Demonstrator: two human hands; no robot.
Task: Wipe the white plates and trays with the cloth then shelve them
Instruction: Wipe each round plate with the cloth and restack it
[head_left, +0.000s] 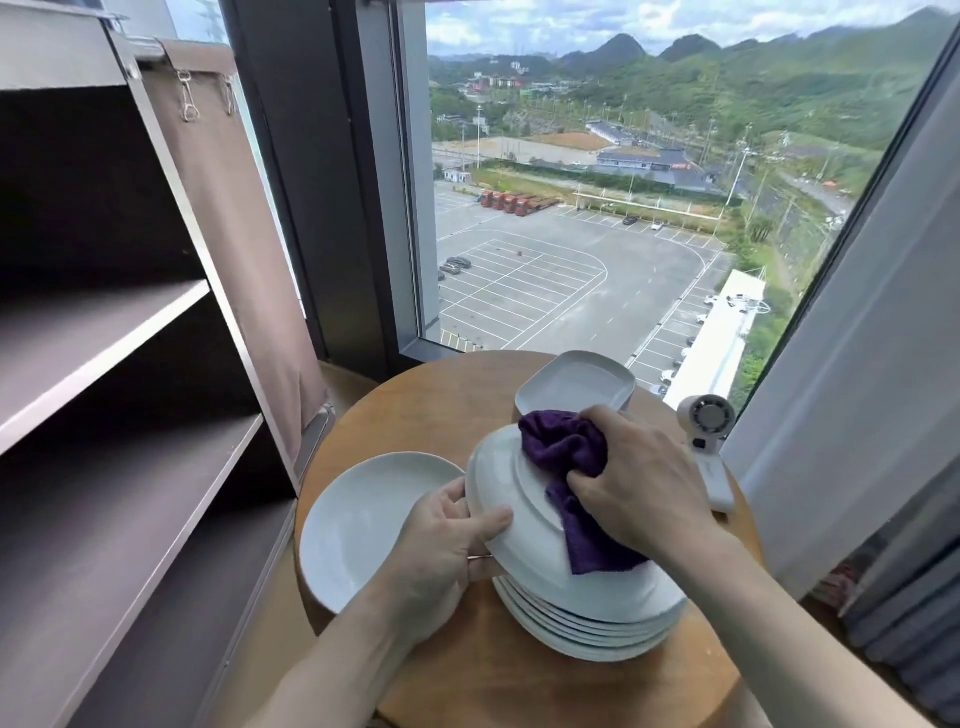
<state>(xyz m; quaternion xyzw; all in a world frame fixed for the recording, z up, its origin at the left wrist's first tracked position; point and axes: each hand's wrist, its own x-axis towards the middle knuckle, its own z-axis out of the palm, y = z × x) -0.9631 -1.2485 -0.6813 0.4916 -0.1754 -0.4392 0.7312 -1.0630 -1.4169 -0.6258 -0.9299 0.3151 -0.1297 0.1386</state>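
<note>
Far left of frame: grey shelf unit (130, 338), a brown fabric cover (234, 234) clipped along its side. Lower centre-left: round wooden worktop (441, 405) bearing one white plate (358, 525), face up, near its left edge. Next right: left hand (447, 545), thumb and fingers clamped on the rim of an upturned plate (524, 545), which is tilted and rests on a stack of white plates (587, 631). Centre: purple cloth (566, 452), bunched against that plate's underside and clutched by the right hand (644, 483). Behind the hands: square white tray (576, 384). Right of centre: small white fan (706, 447) at the worktop's edge. Far right: pale curtain (857, 364).
</note>
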